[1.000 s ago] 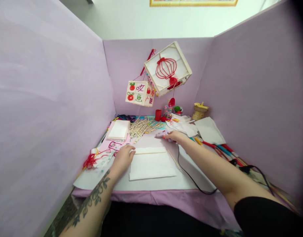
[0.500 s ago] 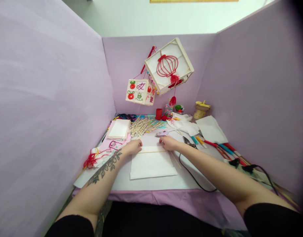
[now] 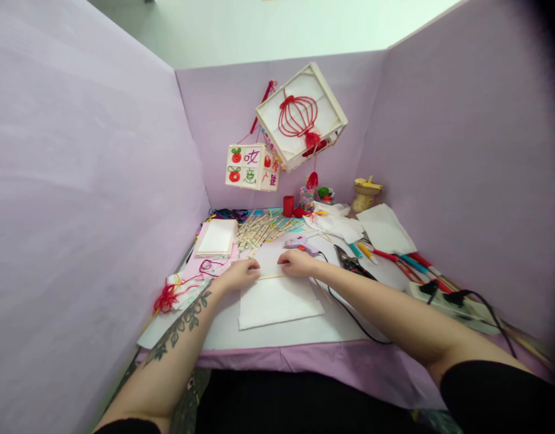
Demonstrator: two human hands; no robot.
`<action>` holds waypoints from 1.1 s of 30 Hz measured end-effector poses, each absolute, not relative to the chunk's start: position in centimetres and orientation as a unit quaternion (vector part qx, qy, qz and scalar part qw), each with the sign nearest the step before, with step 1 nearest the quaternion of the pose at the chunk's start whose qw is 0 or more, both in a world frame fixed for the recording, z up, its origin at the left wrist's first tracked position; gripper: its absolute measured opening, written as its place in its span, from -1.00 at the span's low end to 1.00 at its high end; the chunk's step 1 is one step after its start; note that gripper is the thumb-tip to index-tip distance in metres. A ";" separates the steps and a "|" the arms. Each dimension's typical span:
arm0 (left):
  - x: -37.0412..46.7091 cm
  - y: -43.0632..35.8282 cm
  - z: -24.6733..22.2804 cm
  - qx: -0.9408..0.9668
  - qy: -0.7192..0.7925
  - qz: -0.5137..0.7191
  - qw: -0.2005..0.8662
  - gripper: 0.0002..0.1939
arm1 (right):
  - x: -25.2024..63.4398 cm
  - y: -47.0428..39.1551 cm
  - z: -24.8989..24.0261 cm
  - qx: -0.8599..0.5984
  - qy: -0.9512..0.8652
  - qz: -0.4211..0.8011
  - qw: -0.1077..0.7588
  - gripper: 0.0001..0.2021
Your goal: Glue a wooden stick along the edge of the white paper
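Note:
A square white sheet (image 3: 280,306) lies flat in front of me, and a thin wooden stick (image 3: 271,277) runs across its far part. My left hand (image 3: 242,273) pinches the stick near its left end, at the sheet's far left corner. Fingers curled, my right hand (image 3: 297,263) grips the stick further right and covers that part of it. Just beyond the right hand rests a lilac glue gun (image 3: 300,243) with a black cord.
Behind are loose sticks (image 3: 262,232); a white framed panel (image 3: 218,236) and red yarn (image 3: 166,298) lie left. Pliers (image 3: 350,260), markers (image 3: 365,251) and a power strip (image 3: 453,306) sit right. Two decorated lanterns (image 3: 302,117) hang above the back.
My right hand has slid left along the stick, closer to the left hand, which stays almost in place. The head view has shifted slightly.

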State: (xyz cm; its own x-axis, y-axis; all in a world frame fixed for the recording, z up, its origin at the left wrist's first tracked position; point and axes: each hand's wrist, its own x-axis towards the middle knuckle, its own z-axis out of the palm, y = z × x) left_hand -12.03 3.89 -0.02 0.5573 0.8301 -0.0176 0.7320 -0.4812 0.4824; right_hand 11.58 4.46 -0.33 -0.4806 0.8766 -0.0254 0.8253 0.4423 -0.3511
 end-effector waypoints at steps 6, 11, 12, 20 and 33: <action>-10.9 3.8 -0.3 0.865 0.447 0.109 0.200 -0.59 | 11.8 3.9 -0.9 -0.485 -0.862 0.128 0.079 -0.67; -9.7 3.1 0.4 0.867 0.460 0.085 0.170 -0.50 | 11.4 3.5 -1.2 -0.471 -0.872 0.106 0.083 -0.66; -9.6 2.9 0.4 0.868 0.461 0.085 0.165 -0.49 | 11.3 3.4 -1.2 -0.468 -0.874 0.102 0.085 -0.66; -9.5 1.9 0.2 0.870 0.465 0.096 0.134 -0.59 | 11.1 1.9 -1.2 -0.459 -0.880 0.069 0.099 -0.74; -9.3 1.7 0.1 0.873 0.461 0.103 0.120 -0.62 | 10.6 1.3 -0.6 -0.482 -0.872 0.048 0.067 -0.68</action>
State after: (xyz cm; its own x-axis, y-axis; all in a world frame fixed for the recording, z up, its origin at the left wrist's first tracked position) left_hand -9.32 1.67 0.10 0.5531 0.8302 0.0692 0.7809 -0.5456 0.3040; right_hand 10.62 1.33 -0.62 -0.5269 0.8469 0.0715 0.8340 0.5314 -0.1488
